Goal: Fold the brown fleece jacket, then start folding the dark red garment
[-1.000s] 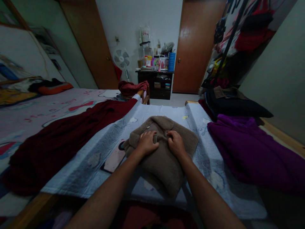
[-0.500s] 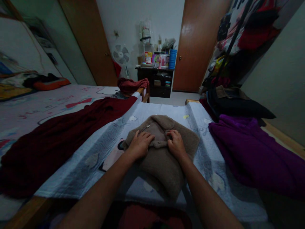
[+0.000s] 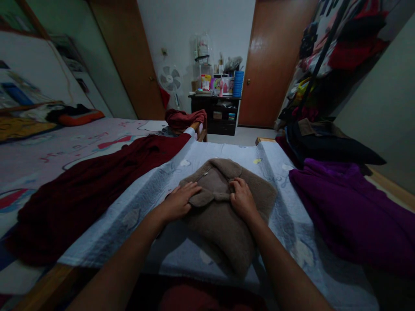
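A folded brown fleecy garment (image 3: 223, 220) lies on a pale blue patterned cloth (image 3: 155, 255), its collar toward the far side and a small white tag inside the neck. My left hand (image 3: 180, 199) rests on the garment's left edge, beside a collar flap, fingers stretched out. At the right side of the neck opening, my right hand (image 3: 241, 195) has its fingers curled onto the collar, pinching the fabric.
Dark red cloth (image 3: 97, 185) lies left, purple cloth (image 3: 350, 211) right, with dark folded clothes (image 3: 333, 142) behind it. A red cloth (image 3: 184, 119) hangs over a wooden frame. Farther back stand a fan (image 3: 170, 80) and a dark cabinet (image 3: 223, 114).
My left hand has moved left off the neck opening to the garment's left edge, and the left collar flap now lies spread. My right hand stays at the collar. The view has shifted slightly.
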### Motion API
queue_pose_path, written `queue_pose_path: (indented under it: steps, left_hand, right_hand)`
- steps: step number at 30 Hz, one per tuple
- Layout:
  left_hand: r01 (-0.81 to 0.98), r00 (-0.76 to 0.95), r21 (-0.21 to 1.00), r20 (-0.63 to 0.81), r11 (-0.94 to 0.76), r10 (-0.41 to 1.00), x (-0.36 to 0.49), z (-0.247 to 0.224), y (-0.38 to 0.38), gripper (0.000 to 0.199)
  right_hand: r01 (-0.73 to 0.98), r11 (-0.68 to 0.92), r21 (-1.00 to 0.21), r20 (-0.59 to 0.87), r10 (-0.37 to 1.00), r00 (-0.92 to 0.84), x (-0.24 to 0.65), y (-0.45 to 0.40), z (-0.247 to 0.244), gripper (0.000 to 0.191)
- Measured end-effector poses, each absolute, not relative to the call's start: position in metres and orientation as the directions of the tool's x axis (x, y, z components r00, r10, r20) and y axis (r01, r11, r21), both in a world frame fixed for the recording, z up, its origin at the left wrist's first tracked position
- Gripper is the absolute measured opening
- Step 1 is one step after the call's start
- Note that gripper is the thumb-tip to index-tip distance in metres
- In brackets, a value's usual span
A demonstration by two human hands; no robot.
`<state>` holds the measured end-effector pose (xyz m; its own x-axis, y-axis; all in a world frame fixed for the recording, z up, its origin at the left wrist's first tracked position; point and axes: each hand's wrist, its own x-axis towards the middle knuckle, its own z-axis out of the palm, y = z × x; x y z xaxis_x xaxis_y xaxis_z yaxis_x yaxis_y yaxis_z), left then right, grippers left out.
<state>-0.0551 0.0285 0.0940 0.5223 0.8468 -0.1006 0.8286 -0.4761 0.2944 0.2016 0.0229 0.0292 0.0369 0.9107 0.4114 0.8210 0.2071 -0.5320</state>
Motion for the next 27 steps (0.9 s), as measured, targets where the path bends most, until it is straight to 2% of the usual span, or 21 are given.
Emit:
queue_pose_path:
  steps: [4,7,11,13,15,18,20,22,25,27]
  left_hand:
    - [0.793,0.543,0.323,0.01,-0.517,0.84,-0.048,0.089,0.016,0.074]
    - [0.786,0.571,0.323,-0.052,-0.527,0.819,-0.048,0.084,0.004,0.066]
    - [0.753,0.615,0.42,-0.177,-0.506,0.768,-0.051,0.086,0.0,0.07]
    - [0.751,0.59,0.447,-0.124,-0.486,0.798,-0.047,0.087,0.004,0.053]
    - [0.781,0.509,0.419,0.002,-0.463,0.861,-0.037,0.084,0.009,0.046]
    - [0.848,0.402,0.318,0.132,-0.423,0.906,-0.017,0.074,0.016,0.048]
    - [0.871,0.395,0.264,0.126,-0.414,0.91,-0.006,0.066,0.019,0.054]
    - [0.878,0.405,0.236,0.095,-0.416,0.909,0.0,0.059,0.021,0.059]
    - [0.883,0.405,0.231,0.066,-0.409,0.912,0.002,0.054,0.023,0.064]
    - [0.884,0.397,0.239,0.068,-0.401,0.915,0.002,0.053,0.024,0.065]
  right_hand:
    - [0.825,0.199,-0.528,0.388,0.921,0.027,0.201,0.023,0.029,0.042]
    - [0.841,0.197,-0.504,0.345,0.939,-0.013,0.203,0.024,0.032,0.041]
    - [0.854,0.256,-0.452,0.244,0.957,-0.158,0.213,0.03,0.05,0.038]
    - [0.861,0.26,-0.437,0.155,0.965,-0.213,0.219,0.036,0.066,0.036]
    - [0.893,0.205,-0.4,0.105,0.979,-0.178,0.222,0.045,0.081,0.033]
    - [0.941,0.132,-0.312,0.193,0.978,-0.073,0.22,0.061,0.091,0.044]
    - [0.956,0.144,-0.257,0.213,0.973,-0.09,0.217,0.071,0.084,0.058]
    - [0.961,0.157,-0.228,0.127,0.983,-0.131,0.216,0.08,0.071,0.066]
    - [0.961,0.135,-0.24,-0.032,0.989,-0.147,0.219,0.087,0.051,0.068]
    - [0.96,0.125,-0.25,-0.085,0.985,-0.15,0.222,0.09,0.045,0.071]
